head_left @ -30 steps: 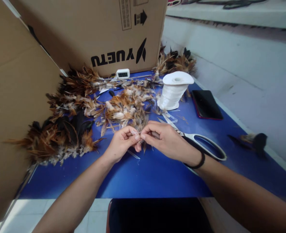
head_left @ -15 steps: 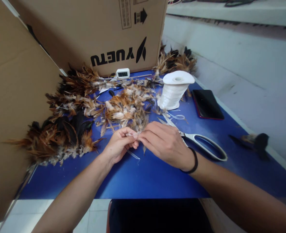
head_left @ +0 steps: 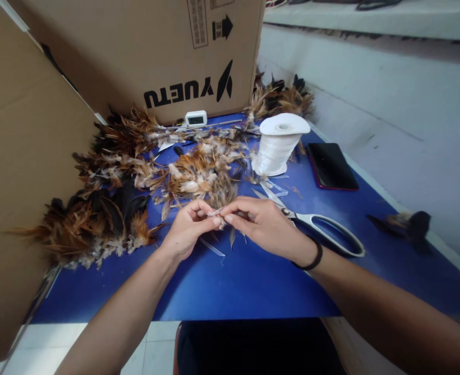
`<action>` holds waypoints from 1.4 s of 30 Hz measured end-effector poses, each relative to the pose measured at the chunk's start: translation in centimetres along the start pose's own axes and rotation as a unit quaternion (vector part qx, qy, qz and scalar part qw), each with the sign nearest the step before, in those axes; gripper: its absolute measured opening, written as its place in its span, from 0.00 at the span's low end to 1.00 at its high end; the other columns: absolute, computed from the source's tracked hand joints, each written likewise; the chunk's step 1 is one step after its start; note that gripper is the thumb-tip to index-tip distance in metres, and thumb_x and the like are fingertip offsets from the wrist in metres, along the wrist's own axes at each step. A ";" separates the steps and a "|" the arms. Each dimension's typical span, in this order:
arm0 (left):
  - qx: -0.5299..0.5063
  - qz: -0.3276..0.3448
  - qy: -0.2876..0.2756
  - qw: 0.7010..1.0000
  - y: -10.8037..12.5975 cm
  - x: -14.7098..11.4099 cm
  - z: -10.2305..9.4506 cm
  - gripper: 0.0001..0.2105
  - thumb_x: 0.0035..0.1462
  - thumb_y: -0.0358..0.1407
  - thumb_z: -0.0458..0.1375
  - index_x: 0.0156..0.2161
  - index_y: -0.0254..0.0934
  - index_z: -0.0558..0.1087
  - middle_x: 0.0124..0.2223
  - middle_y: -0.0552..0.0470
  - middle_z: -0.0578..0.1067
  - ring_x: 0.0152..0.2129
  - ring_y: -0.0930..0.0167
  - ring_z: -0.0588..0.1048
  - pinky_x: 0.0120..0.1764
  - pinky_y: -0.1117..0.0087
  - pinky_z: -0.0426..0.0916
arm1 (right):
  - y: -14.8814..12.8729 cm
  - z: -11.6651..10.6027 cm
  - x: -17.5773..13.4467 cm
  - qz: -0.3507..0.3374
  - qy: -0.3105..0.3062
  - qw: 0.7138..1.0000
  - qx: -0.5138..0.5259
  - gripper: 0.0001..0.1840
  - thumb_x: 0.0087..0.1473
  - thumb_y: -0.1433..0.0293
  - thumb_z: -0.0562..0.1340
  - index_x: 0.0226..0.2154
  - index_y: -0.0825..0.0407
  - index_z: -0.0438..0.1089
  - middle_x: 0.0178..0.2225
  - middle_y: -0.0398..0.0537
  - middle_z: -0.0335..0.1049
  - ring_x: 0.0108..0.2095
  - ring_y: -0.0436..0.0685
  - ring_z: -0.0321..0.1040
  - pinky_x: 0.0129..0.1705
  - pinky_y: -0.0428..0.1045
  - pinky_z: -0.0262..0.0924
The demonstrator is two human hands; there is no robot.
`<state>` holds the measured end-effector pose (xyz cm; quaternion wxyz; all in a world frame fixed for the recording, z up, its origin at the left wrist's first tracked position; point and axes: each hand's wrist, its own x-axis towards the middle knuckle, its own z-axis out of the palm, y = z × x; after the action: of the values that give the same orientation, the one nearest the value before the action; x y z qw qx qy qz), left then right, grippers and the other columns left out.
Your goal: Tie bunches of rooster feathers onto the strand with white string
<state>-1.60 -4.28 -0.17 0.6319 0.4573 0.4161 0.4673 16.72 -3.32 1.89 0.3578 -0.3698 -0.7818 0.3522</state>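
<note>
My left hand and my right hand meet over the blue table, fingertips pinched together. Between them runs a thin, whitish translucent ribbon, gripped at both sides. Small feather tips show just below the fingers, mostly hidden by them. A ribbon tail slants down onto the table under my left hand. Right behind the hands lies a heap of brown and white feathers. Scissors with white-and-black handles lie by my right wrist, blades partly open. A white spool of ribbon stands upright behind them.
Cardboard boxes wall off the back and left. More feather bundles lie at the left, others at the back right. A small digital clock, a black phone and a loose dark feather piece are also on the table.
My right hand has turned slightly and its fingers have straightened, still pinching the ribbon. The ribbon loop by the spool looks flatter. The whole view has shifted slightly.
</note>
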 end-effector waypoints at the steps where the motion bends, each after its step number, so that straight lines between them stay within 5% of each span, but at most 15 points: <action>1: 0.017 0.014 0.002 1.000 0.0 0.0 -0.1 0.11 0.43 0.32 0.67 0.29 0.34 0.67 0.26 0.55 0.75 0.24 0.77 0.73 0.32 0.76 0.67 | 0.0 0.0 0.0 0.012 0.000 1.000 0.007 0.08 0.55 0.73 0.57 0.34 0.52 0.73 0.31 0.43 0.72 0.30 0.48 0.66 0.34 0.44 0.58; 9: 0.123 0.089 0.022 0.988 0.1 -0.1 -0.2 0.11 0.45 0.34 0.66 0.28 0.34 0.67 0.30 0.53 0.75 0.28 0.75 0.74 0.35 0.73 0.70 | 0.3 0.5 0.0 0.044 0.012 0.999 0.023 0.08 0.52 0.74 0.58 0.32 0.51 0.74 0.30 0.42 0.74 0.29 0.48 0.67 0.33 0.45 0.58; 19: 0.113 0.074 0.038 0.990 0.1 -0.1 0.6 0.14 0.44 0.37 0.66 0.28 0.34 0.64 0.30 0.54 0.74 0.24 0.74 0.75 0.29 0.69 0.75 | 0.7 0.7 0.1 0.064 0.011 0.998 0.021 0.09 0.51 0.73 0.58 0.31 0.52 0.74 0.30 0.44 0.74 0.30 0.49 0.67 0.32 0.45 0.58; 25: 0.120 0.085 0.058 0.987 0.1 -0.2 0.8 0.14 0.44 0.35 0.66 0.28 0.34 0.63 0.29 0.54 0.74 0.22 0.75 0.75 0.27 0.71 0.75 | 0.6 0.8 0.2 0.103 -0.001 0.994 0.031 0.08 0.49 0.71 0.59 0.29 0.54 0.74 0.23 0.42 0.71 0.22 0.46 0.61 0.25 0.44 0.53; 42: 0.102 0.121 0.080 0.984 -0.1 -0.5 1.3 0.14 0.43 0.33 0.66 0.28 0.36 0.62 0.30 0.54 0.76 0.22 0.74 0.76 0.26 0.71 0.75 | 0.1 0.9 0.4 0.231 -0.022 0.946 0.228 0.08 0.47 0.66 0.62 0.23 0.54 0.70 0.12 0.37 0.61 0.11 0.44 0.52 0.13 0.42 0.48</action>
<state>-0.40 -4.99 0.09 0.4853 0.5273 0.4527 0.5305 15.80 -3.23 1.46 0.3241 -0.4409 -0.5814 0.6021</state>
